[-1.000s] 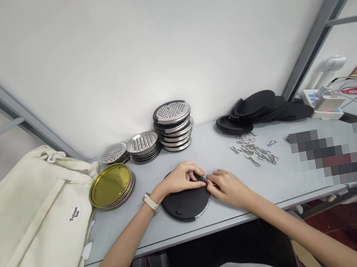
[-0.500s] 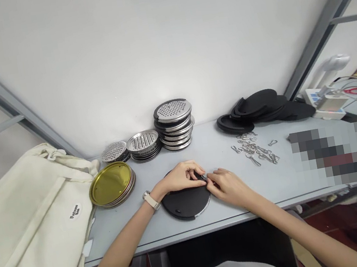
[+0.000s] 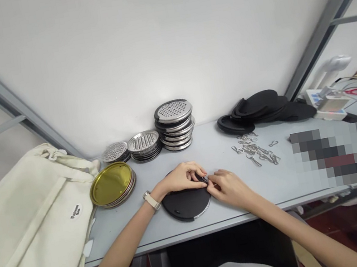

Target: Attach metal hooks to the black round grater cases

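A round black disc [image 3: 187,205] with a thin metal rim lies flat on the grey table, its far edge hidden under my hands. My left hand [image 3: 182,177] rests over that far edge, fingers curled around it. My right hand [image 3: 230,188] comes in from the right, its fingertips pinching a small metal clip [image 3: 204,179] at the disc's rim against my left fingers. The clip is mostly covered by my fingers. A pale strap watch [image 3: 151,200] sits on my left wrist.
Stacks of perforated steel discs [image 3: 174,125] and a gold-lined tin lid stack [image 3: 112,184] stand behind and left. A loose pile of metal clips [image 3: 254,150] and black crescent pads [image 3: 259,110] lie to the right. A cream canvas bag [image 3: 26,229] overlaps the table's left end.
My hands stay at the disc's rim with only slight finger shifts. The whole view drifts a little with my head, and no object has visibly moved on the table.
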`<state>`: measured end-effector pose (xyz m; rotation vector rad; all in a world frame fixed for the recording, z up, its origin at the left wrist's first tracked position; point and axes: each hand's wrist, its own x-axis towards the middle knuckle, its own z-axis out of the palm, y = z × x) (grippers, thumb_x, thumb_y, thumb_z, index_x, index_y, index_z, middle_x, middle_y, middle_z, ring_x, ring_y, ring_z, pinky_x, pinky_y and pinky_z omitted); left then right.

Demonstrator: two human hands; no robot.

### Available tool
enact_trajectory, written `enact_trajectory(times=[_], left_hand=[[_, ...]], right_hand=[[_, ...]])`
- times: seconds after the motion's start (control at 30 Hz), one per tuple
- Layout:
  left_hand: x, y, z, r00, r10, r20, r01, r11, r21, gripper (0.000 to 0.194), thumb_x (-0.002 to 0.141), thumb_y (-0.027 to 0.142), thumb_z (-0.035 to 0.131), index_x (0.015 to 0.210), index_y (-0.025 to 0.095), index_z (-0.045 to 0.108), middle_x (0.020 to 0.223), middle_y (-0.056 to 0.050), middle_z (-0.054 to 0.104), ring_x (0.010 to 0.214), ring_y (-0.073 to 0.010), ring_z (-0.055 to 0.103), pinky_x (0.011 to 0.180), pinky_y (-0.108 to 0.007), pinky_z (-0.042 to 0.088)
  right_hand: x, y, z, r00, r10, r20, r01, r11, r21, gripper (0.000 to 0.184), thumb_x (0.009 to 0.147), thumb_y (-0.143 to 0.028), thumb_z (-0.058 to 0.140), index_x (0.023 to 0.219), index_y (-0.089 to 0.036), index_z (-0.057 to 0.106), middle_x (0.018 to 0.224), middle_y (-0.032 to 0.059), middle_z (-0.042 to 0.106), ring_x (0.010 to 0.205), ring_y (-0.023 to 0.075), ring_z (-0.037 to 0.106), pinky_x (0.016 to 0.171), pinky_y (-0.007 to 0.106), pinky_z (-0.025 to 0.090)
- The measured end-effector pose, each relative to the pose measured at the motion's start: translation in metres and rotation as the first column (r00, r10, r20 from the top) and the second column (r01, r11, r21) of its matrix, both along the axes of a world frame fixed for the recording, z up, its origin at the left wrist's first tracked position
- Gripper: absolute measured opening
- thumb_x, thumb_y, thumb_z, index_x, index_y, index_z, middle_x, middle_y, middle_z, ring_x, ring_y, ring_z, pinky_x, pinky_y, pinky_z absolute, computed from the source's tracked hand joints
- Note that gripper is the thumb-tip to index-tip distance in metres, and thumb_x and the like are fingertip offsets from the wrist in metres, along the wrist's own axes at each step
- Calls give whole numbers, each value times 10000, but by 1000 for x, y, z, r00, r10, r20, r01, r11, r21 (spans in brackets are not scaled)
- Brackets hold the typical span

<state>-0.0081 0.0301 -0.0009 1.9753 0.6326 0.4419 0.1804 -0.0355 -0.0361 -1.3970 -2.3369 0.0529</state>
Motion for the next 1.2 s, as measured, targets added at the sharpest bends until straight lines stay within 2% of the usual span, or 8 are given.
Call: enact_trajectory(times=[0.43, 0.57, 0.9, 1.2], left_hand=[[0, 0, 2, 1000, -14, -8, 14, 999, -37, 254, 689, 241, 737, 900, 116, 673, 1043, -88, 610, 698, -77, 571, 590, -184, 426], [0, 0, 2, 999, -37, -23, 37, 999, -4, 233, 713, 234, 715, 916, 125, 684, 1041, -89, 618, 705, -77, 557, 595, -183, 419], [0, 1, -4, 998, 20, -62, -17, 999, 48, 271, 687, 274, 717, 897, 131, 623, 883, -36, 626, 692, -86, 568, 572, -179, 409], [-1, 1, -4, 999, 2, -45, -1, 1000, 31, 275, 700, 277, 713, 914, 124, 633, 988, -67, 615, 707, -87, 576, 581, -181, 415]], right_hand=[[-1, -2, 1, 1000, 11, -23, -10, 999, 30, 281, 834, -186, 442, 553, -191, 460, 511, -10, 458, 524, 128, 399, 613, 262, 292], [1, -3, 1, 999, 1, -47, 0, 1000, 17, 299, 836, -187, 440, 537, -192, 454, 510, -7, 452, 533, 131, 413, 601, 261, 289], [2, 1, -1, 998, 46, -32, -48, 998, -49, 280, 888, -201, 407, 622, -185, 492, 571, 1, 490, 568, 138, 459, 586, 257, 289], [2, 0, 0, 998, 56, -33, -58, 995, -85, 327, 910, -218, 403, 595, -187, 486, 560, -1, 489, 576, 137, 469, 596, 256, 299]])
